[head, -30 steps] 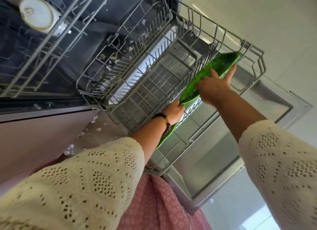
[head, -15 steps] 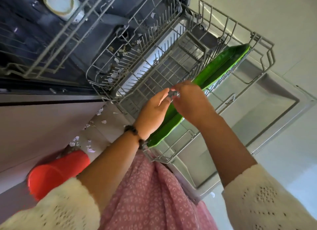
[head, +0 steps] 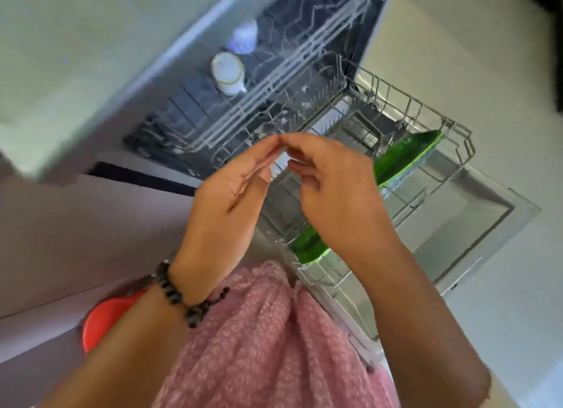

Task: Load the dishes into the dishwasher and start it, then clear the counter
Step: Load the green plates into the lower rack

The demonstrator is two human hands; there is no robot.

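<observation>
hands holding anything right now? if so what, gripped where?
Cannot tell. The left hand and right hand meet fingertip to fingertip above the lower rack, blurred. The green plate stands in the rack, ungripped.

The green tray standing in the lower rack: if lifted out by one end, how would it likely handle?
The green tray probably stays stiff: it stands on edge unbent. Its glossy surface may be slippery. Long and thin, it could tip within the lower rack.

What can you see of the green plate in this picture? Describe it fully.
The green plate is long and leaf-like, glossy, with a paler green rim; it looks like plastic or glazed ware. It stands tilted on edge along the side of the pulled-out lower rack, resting against the wires. The right hand hides its middle, so only its far end and near end show. Neither hand touches it.
</observation>
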